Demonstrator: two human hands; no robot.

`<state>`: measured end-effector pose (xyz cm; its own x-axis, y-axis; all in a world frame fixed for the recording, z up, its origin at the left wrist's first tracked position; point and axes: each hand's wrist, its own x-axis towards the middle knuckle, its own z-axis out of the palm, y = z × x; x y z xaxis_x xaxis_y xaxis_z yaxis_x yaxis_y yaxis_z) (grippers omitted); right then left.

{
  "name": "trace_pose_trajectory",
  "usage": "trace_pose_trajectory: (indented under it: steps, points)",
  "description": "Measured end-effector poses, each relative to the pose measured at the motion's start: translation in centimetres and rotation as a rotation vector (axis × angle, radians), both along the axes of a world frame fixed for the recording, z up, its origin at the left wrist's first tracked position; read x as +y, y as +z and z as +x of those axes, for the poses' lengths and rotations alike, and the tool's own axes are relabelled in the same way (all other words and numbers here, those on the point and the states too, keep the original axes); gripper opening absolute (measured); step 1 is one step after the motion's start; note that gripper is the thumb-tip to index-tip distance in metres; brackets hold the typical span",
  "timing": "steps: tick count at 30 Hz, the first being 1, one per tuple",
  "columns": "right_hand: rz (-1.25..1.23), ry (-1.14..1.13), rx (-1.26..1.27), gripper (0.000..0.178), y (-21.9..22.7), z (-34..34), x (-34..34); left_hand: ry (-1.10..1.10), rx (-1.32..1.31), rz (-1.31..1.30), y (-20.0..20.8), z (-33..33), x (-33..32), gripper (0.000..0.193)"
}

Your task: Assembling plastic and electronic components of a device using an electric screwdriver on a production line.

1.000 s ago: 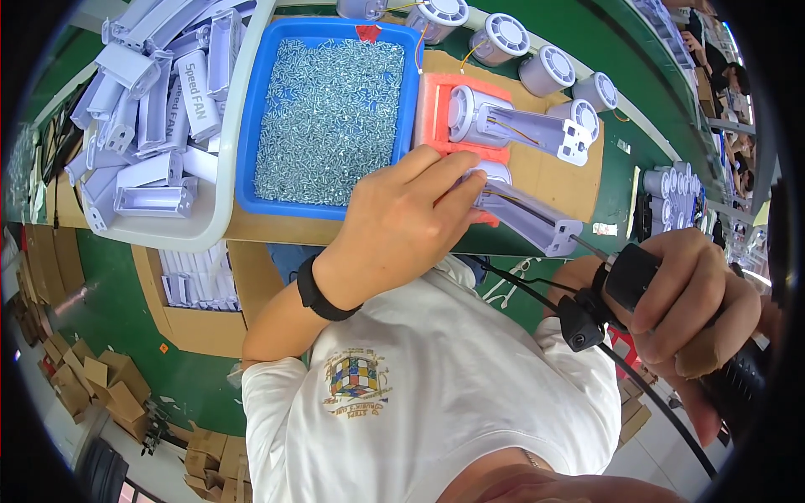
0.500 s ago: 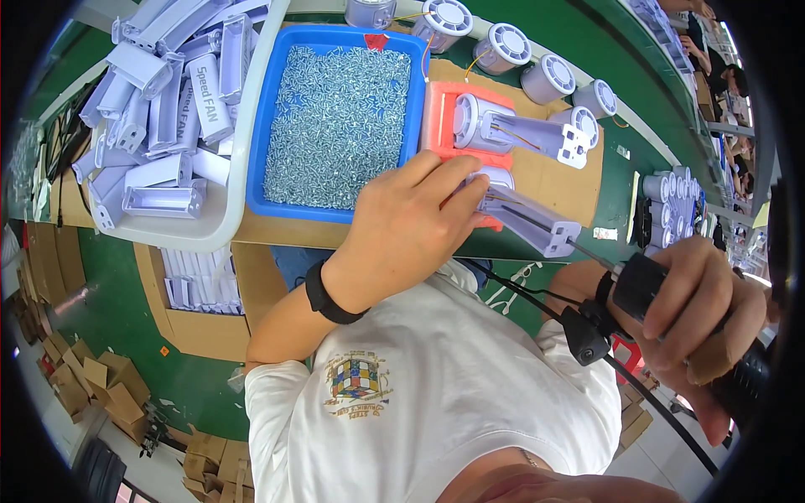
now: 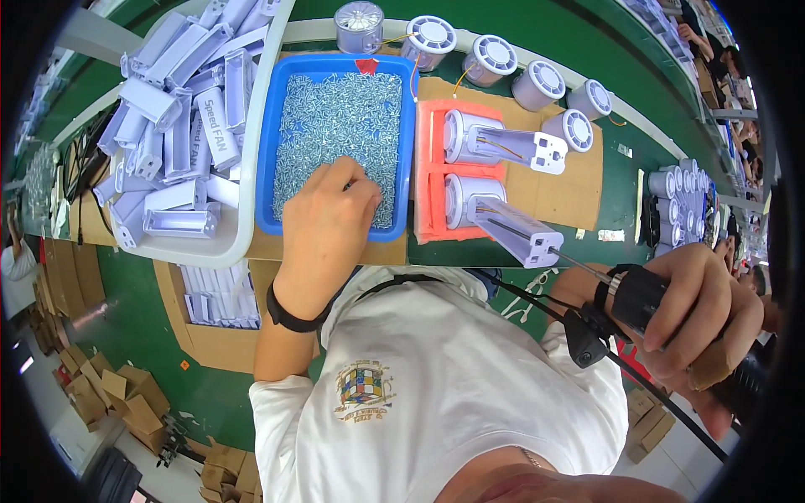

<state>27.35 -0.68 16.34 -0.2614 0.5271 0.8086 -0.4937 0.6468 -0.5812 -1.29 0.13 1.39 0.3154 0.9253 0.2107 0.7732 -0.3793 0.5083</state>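
Moved since the earlier frame: the left hand (image 3: 327,222), which shifts from the lower fan unit (image 3: 472,203) leftward to the blue tray (image 3: 270,151). Lower fan unit, right of centre: its drum end sits in the lower pocket of the red foam holder (image 3: 429,172), and its long handle slants toward the lower right. This long axis points at the right hand (image 3: 696,306); the unit lies to the right of the left hand and apart from it, the drum end nearer the left hand, the end plate (image 3: 545,250) nearer the right. Right hand: clamped around a black power screwdriver (image 3: 641,295), whose bit appears to pass through the end plate. Left hand: fingers curled together, tips down at the screws (image 3: 335,117); whether one is pinched cannot be told. Upper fan unit (image 3: 464,137): in the holder's upper pocket, handle toward the right. Top and upper right: loose fan drums (image 3: 432,35) in an arc. Upper left: a white bin (image 3: 249,184) heaped with pale handles (image 3: 220,126); below it, an open carton (image 3: 201,346).
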Motion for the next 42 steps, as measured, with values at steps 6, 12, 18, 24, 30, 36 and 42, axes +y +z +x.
trace_pose_trajectory:
  steps: [6,12,18,24,30,36,42]
  points:
    - [-0.015,0.02,-0.042,0.075,0.0,-0.1,0.4,-0.026,0.004,-0.071,0.2,-0.2,0.2,0.005]
    - [-0.043,0.068,-0.074,0.07,0.0,0.4,0.4,-0.03,-0.025,-0.032,0.1,0.0,0.3,0.006]
    - [-0.015,0.052,-0.032,0.066,-0.7,0.7,0.2,-0.127,-0.077,-0.058,0.3,-0.1,0.6,0.011]
    - [-0.035,0.058,-0.039,0.066,-0.2,0.7,0.3,-0.085,-0.162,-0.093,0.1,-0.3,0.5,0.008]
    - [-0.07,0.034,0.012,0.062,-0.6,0.4,-0.1,-0.075,-0.432,-0.159,0.7,1.0,0.2,0.005]
    - [-0.031,0.093,-0.022,0.054,-0.6,1.1,0.5,-0.232,-0.738,-0.09,0.4,3.2,0.1,0.011]
    - [-0.009,-0.045,0.132,0.05,-1.5,0.4,-0.3,-0.28,-0.645,-0.02,0.7,4.5,0.0,0.016]
